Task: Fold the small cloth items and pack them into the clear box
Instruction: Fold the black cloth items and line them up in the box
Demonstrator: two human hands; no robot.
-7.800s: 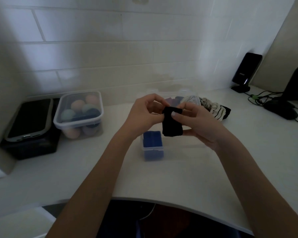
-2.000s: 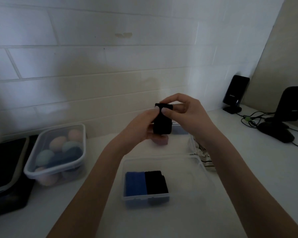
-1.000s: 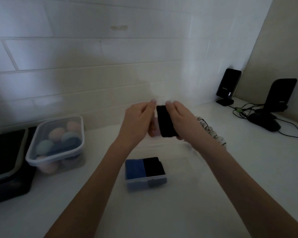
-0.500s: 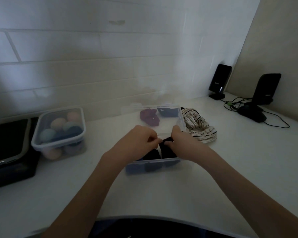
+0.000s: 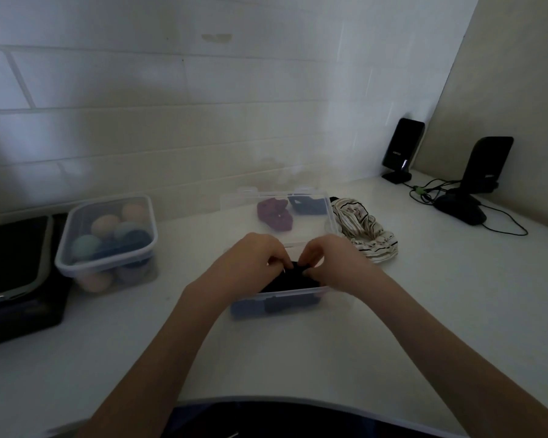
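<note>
A folded black cloth [image 5: 293, 279] sits in the near end of the clear box [image 5: 276, 294], its long axis running roughly left to right along the front wall. Its top edge bunches up between the two hands, and the rest lies lower, behind the clear wall. It looks dark and matte, with no pattern to be seen in the dim light. Through the front wall a blue cloth [image 5: 246, 308] shows at the left end of the box, with more black fabric to its right.

The left hand [image 5: 250, 263] comes in over the left side of the box, fingers curled down and pinched on the black cloth at its top edge. The right hand [image 5: 332, 263] mirrors it from the right, fingertips also closed on the cloth's top edge. The two sets of fingertips nearly meet over the middle of the cloth, so the cloth lies directly under and between both hands.

The box stands on the white bench [image 5: 424, 311], close to the near edge. Its clear lid [image 5: 277, 202] lies just behind it, and a maroon cloth [image 5: 274, 214] and a dark blue cloth [image 5: 309, 205] show through or on it; which, I cannot tell. A striped cloth [image 5: 366, 230] lies bunched just right of the lid. Well to the left stands a lidded tub [image 5: 108, 241] holding pastel balls.
</note>
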